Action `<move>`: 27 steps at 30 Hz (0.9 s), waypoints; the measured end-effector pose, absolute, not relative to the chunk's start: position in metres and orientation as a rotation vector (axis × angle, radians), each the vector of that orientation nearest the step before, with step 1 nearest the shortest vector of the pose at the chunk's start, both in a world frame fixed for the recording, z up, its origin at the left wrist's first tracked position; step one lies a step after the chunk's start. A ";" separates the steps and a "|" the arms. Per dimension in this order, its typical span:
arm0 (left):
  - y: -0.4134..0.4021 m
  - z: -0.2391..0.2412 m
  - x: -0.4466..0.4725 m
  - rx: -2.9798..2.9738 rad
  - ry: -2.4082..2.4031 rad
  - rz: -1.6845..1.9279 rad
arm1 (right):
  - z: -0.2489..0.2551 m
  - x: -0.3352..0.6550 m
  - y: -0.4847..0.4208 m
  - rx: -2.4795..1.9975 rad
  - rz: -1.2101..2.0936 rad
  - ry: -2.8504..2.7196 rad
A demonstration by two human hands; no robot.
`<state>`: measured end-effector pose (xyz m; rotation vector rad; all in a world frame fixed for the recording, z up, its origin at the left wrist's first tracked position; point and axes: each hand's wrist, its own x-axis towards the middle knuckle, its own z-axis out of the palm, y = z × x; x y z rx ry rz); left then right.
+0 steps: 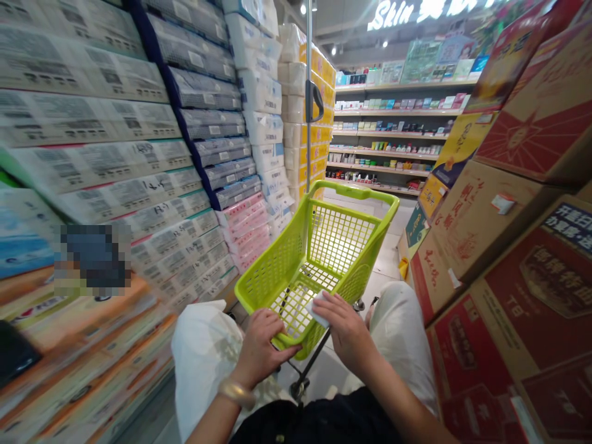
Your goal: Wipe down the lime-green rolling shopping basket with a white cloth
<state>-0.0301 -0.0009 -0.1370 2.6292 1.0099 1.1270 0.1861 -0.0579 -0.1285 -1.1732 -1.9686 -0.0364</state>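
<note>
A lime-green plastic shopping basket [356, 197] on a wheeled frame stands in the aisle right in front of me. My left hand [261, 345] is curled over the basket's near rim, gripping it; a gold bangle sits on that wrist. My right hand [345, 327] presses a small white cloth or wipe [318, 306] against the inside of the near rim, fingers closed on it. The basket's mesh bottom shows nothing else in it. My knees in light trousers flank the basket.
Stacked packs of tissue and paper goods [139, 166] wall the left side. Red and brown cardboard cartons [509, 234] are piled on the right. A metal pole with a handle [309, 92] rises behind the basket. Shelves of small products [393, 135] fill the far end.
</note>
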 end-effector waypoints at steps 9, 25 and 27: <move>-0.002 -0.135 -0.031 2.640 1.020 1.086 | -0.125 0.188 -0.057 -1.107 0.021 -2.052; -0.002 -0.135 -0.034 2.637 1.048 1.069 | -0.124 0.197 -0.052 -1.167 -0.008 -1.964; -0.002 -0.136 -0.034 2.651 1.046 1.066 | -0.125 0.190 -0.058 -1.085 0.069 -2.069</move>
